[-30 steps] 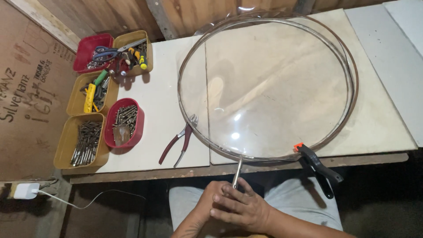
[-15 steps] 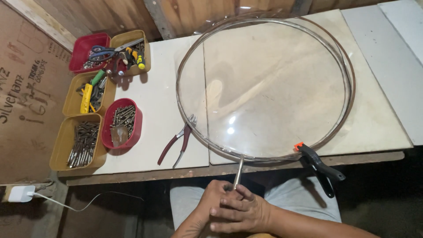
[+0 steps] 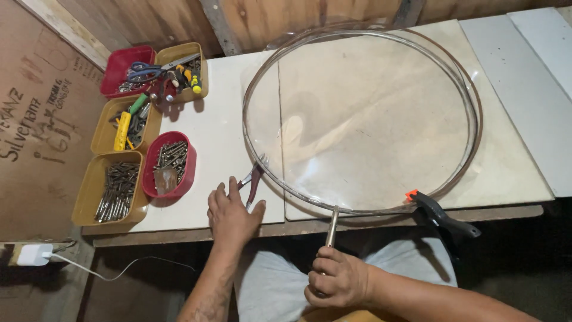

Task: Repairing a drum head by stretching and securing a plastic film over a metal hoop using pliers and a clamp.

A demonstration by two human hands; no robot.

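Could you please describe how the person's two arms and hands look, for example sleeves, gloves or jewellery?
Both hands are bare: the left hand and the right hand wear no gloves, and no rings or watch can be seen. Both forearms are uncovered as far as the picture shows, so no sleeves are visible. The left forearm seems to carry faint dark markings, perhaps a tattoo, but they are too blurred to tell.
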